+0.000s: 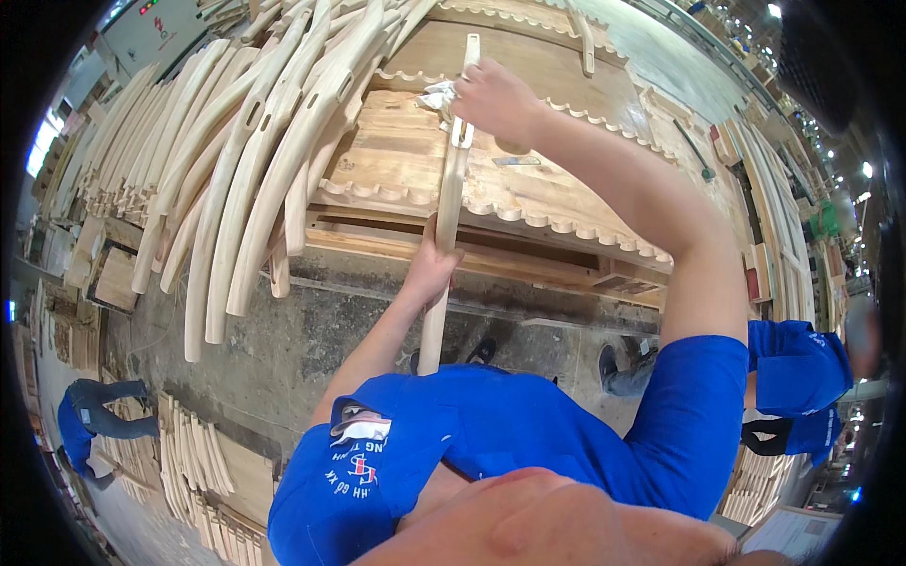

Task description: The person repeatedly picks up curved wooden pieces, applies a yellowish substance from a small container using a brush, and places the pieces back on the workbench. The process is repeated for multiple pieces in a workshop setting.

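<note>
A long, pale wooden chair leg or post [451, 189] with slots cut near its far end runs from my waist out over the workbench. My left hand [436, 266] is wrapped round its lower middle part, just off the bench's near edge. Near the slotted far end, my right hand [498, 102] is closed against the wood. Its fingertips are partly hidden, so what they pinch does not show. A crumpled white cloth or paper [437, 97] lies beside the wood. On the bench top, a small flat scraper-like piece [517, 161] rests near my right wrist.
The wooden workbench [392, 141] has scalloped strips along its edges. A large stack of curved wooden pieces [274, 141] is piled at its left. Another slotted piece [582, 42] lies at the far side. Co-workers in blue [797, 368] stand at right and one [94, 415] bends at left.
</note>
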The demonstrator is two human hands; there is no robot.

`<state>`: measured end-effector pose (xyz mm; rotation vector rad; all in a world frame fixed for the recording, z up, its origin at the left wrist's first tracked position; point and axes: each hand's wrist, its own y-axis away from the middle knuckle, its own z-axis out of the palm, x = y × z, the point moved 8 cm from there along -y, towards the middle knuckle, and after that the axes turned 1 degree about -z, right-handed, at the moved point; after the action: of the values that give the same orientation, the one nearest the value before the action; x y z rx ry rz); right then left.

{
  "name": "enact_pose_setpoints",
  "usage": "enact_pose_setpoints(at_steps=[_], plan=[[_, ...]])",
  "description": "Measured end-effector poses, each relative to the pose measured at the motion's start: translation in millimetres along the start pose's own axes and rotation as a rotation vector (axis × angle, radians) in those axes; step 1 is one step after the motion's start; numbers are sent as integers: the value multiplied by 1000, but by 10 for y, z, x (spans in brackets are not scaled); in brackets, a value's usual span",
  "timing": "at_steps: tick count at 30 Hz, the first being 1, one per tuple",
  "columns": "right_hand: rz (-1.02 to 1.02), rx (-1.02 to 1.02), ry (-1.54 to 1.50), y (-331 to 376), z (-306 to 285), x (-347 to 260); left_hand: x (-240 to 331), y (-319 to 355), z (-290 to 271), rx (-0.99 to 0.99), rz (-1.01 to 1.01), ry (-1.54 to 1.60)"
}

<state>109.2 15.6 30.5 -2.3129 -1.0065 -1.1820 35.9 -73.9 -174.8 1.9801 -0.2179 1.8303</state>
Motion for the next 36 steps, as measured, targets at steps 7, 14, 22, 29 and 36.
enact_pose_setpoints(at_steps=[7, 14, 22, 29, 36], plan=[[43, -325, -192, -62, -94, -25, 10, 68, -15, 17, -11, -63], [191, -270, -159, -10, 79, 190, -40, -4, 44, 1, 31, 54], [826, 54, -732, 1091, 419, 357, -61, -7, 29, -50, 29, 137], [1191, 241, -1214, 1342, 1195, -327, -79, -33, 53, -85, 58, 150], [1244, 274, -1124, 1315, 1057, -365, -93, -45, 28, -91, 79, 141]])
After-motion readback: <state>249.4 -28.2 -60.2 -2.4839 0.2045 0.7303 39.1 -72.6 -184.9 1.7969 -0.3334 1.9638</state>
